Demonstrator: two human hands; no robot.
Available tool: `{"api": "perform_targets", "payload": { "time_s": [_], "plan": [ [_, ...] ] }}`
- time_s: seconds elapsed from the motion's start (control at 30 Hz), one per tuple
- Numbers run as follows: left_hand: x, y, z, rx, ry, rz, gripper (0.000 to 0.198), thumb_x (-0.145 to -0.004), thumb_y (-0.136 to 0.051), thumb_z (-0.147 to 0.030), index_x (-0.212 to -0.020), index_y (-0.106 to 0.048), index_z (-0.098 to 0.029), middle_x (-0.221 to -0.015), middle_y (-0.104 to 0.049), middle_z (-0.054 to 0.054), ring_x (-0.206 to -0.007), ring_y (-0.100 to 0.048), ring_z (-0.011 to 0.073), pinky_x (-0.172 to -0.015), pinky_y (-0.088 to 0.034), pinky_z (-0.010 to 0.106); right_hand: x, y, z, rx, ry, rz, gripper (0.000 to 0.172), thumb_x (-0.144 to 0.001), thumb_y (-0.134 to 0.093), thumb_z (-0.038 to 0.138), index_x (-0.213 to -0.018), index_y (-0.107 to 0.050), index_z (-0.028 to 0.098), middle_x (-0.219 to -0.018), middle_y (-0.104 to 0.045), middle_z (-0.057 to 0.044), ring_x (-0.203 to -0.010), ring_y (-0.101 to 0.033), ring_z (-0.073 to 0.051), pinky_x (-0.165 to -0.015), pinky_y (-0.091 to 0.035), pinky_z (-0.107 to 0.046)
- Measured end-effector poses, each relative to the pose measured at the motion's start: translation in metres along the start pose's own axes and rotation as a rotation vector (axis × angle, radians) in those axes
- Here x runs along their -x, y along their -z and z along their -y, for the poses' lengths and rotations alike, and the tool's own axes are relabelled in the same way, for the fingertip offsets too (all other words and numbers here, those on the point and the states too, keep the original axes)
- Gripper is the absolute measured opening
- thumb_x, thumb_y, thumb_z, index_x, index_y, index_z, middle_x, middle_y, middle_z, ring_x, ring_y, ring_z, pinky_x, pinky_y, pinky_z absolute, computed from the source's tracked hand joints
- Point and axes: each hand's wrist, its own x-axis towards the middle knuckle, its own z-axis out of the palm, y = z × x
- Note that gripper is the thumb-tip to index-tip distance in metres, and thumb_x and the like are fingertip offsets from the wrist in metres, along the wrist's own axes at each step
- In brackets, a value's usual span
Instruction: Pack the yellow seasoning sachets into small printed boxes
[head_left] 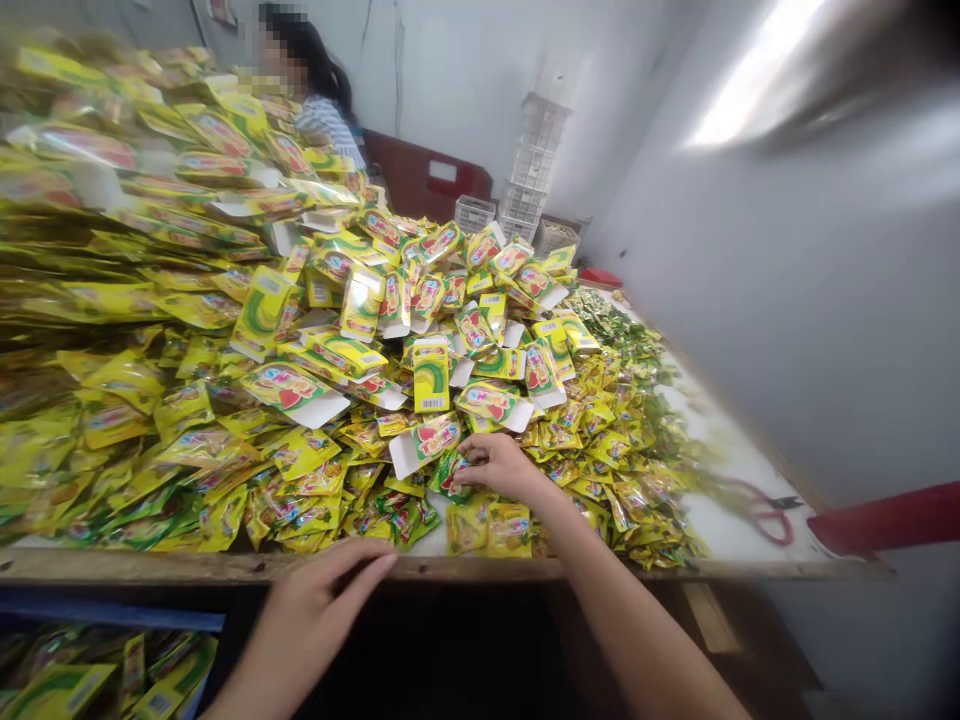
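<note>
The green packet (448,475) lies at six o'clock, at the fingertips of the right hand (501,467); whether they pinch it, I cannot tell. The left hand (339,580), loosely open, holds nothing near the worktop (480,569) edge. The packet is probably light, soft, slippery; better to grip one end.

The white-topped desk (686,410) carries one pair of red-handled metal scissors (772,506) near its right edge, and dozens each of yellow-green cardboard boxes (431,375) and shiny yellow plastic packets (510,530).
</note>
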Motion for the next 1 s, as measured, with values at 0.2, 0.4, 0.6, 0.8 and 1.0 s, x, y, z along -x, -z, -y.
{"api": "perform_targets", "payload": {
  "time_s": [0.2, 0.4, 0.6, 0.8, 1.0],
  "plan": [
    [-0.067, -0.095, -0.031, -0.406, -0.061, 0.204, 0.023, -0.086, -0.053, -0.034, -0.089, -0.071, -0.021, -0.097, -0.07, 0.01, -0.09, -0.067, 0.028, -0.079, -0.049, 0.037, 0.035, 0.012, -0.002, 0.188, -0.048, -0.204, 0.033, -0.082, -0.068, 0.027, -0.115, -0.063, 0.022, -0.072, -0.066, 0.001, -0.068, -0.063, -0.017, -0.065, -0.046, -0.026],
    [-0.071, -0.119, -0.034, -0.455, 0.042, 0.157, 0.016, -0.066, -0.073, -0.026, -0.075, -0.062, -0.019, -0.089, -0.065, 0.01, -0.093, -0.061, 0.0322, -0.076, -0.044, 0.038, 0.053, 0.01, -0.004, 0.497, 0.042, -0.373, 0.012, -0.081, -0.065, 0.018, -0.091, -0.067, 0.023, -0.091, -0.066, -0.004, -0.087, -0.062, -0.02, -0.077, -0.044, -0.027],
    [-0.07, -0.105, -0.019, -0.233, 0.134, 0.119, 0.022, -0.068, -0.067, -0.018, -0.089, -0.064, -0.023, -0.075, -0.066, 0.001, -0.074, -0.063, 0.0225, -0.069, -0.044, 0.032, 0.055, 0.009, -0.016, 0.011, -0.053, -0.574, 0.014, -0.078, -0.068, 0.025, -0.089, -0.059, 0.021, -0.076, -0.061, 0.001, -0.063, -0.056, -0.015, -0.059, -0.043, -0.025],
    [-0.062, -0.08, -0.014, 0.34, 0.284, 0.065, 0.043, -0.067, -0.075, -0.03, -0.106, -0.063, -0.015, -0.09, -0.069, 0.005, -0.083, -0.066, 0.0199, -0.072, -0.051, 0.028, 0.067, 0.003, -0.018, 0.04, -0.04, -0.528, 0.003, -0.084, -0.06, 0.021, -0.087, -0.06, 0.021, -0.074, -0.063, 0.0, -0.067, -0.058, -0.017, -0.063, -0.042, -0.026],
    [-0.047, -0.072, -0.029, 0.784, 0.501, 0.085, 0.038, -0.065, -0.082, -0.03, -0.095, -0.062, -0.017, -0.09, -0.071, 0.005, -0.078, -0.069, 0.02, -0.066, -0.056, 0.03, 0.078, 0.0, -0.003, 0.193, 0.061, -0.625, 0.012, -0.084, -0.056, 0.012, -0.074, -0.056, 0.02, -0.08, -0.058, -0.002, -0.071, -0.054, -0.016, -0.065, -0.039, -0.026]
  ]
}}
